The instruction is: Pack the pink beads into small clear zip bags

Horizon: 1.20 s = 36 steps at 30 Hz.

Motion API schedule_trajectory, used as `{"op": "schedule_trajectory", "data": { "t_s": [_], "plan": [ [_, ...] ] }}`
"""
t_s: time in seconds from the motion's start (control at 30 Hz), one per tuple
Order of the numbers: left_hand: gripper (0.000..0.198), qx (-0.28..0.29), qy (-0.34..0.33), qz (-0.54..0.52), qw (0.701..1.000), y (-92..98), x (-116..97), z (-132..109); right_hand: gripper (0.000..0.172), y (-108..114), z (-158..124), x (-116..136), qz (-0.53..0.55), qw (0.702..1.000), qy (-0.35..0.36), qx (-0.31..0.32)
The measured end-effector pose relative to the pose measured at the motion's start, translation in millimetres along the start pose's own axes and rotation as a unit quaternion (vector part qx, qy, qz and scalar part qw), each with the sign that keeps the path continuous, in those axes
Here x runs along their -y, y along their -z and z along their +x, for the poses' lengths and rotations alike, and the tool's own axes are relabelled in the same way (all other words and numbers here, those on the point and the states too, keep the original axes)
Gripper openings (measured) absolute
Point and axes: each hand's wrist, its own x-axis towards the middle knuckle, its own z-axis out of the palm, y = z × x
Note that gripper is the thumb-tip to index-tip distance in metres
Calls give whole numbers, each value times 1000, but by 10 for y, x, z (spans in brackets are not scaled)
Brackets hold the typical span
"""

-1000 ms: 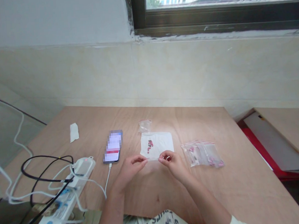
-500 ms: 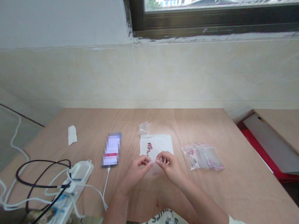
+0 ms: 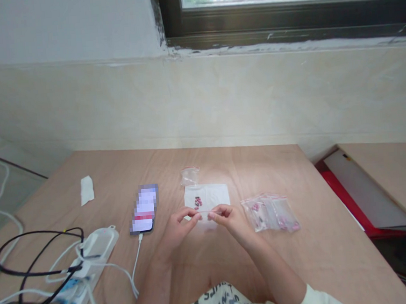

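Note:
Over the near edge of a white sheet (image 3: 215, 194), my left hand (image 3: 178, 230) pinches one end of a thin, pale thread (image 3: 204, 212) between thumb and fingertips. My right hand (image 3: 232, 222) pinches the same thread a short way to the right, so a small stretch runs between the two. Whether a bead sits on it is too small to tell. Just beyond my fingers, several small dark red and pink beads (image 3: 198, 201) lie in a cluster on the sheet's left part.
Clear zip bags (image 3: 273, 213) with pink pieces lie to the right. A small clear bag (image 3: 190, 176) is behind the sheet. On the left are a charging phone (image 3: 144, 209), a white scrap (image 3: 87, 190) and a power strip (image 3: 100, 246) with tangled cables (image 3: 37, 233).
My fingertips have drawn slightly apart, and the thread between them shows more clearly. The camera view has turned a little to the right.

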Motion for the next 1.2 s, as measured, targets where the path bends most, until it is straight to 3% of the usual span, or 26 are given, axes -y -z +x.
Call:
{"op": "schedule_trajectory", "data": {
  "t_s": [0.1,0.2,0.43,0.5,0.6,0.73,0.8,0.9,0.97,1.0,1.07,1.1,1.2],
  "plan": [
    [19,10,14,-8,1000,-6,-19,-2,20,58,-5,-53,53,999,5,1],
    [19,10,25,-14,1000,-23,-22,-29,22,85,-39,-90,41,999,28,-13],
    [22,-14,73,-85,994,-120,1,-60,28,-68,-181,-234,58,998,-17,16],
    [25,-9,77,-97,992,-142,19,-76,33,1,-261,-237,52,998,-29,-32],
    [28,-15,97,-104,990,-123,82,-121,33,367,-409,-168,13,981,17,-193],
    [28,-44,123,-110,985,-27,191,-195,26,1097,-541,-126,-118,891,42,-437],
    [28,-66,126,-115,983,20,234,-226,23,1361,-548,-178,-281,824,-18,-491],
    [27,-95,133,-116,980,67,294,-266,36,1514,-512,-279,-467,700,-109,-529],
    [28,-109,132,-111,979,83,339,-288,49,1484,-472,-298,-500,647,-113,-565],
    [28,-112,130,-109,979,87,362,-295,50,1438,-443,-287,-499,634,-93,-583],
    [28,-114,126,-103,980,90,402,-300,45,1285,-348,-235,-489,646,-15,-586],
    [27,-112,123,-100,981,89,415,-296,40,1173,-274,-205,-485,668,35,-563],
    [27,-104,120,-96,983,87,424,-257,32,713,66,-156,-473,771,164,-393]
  ]
}}
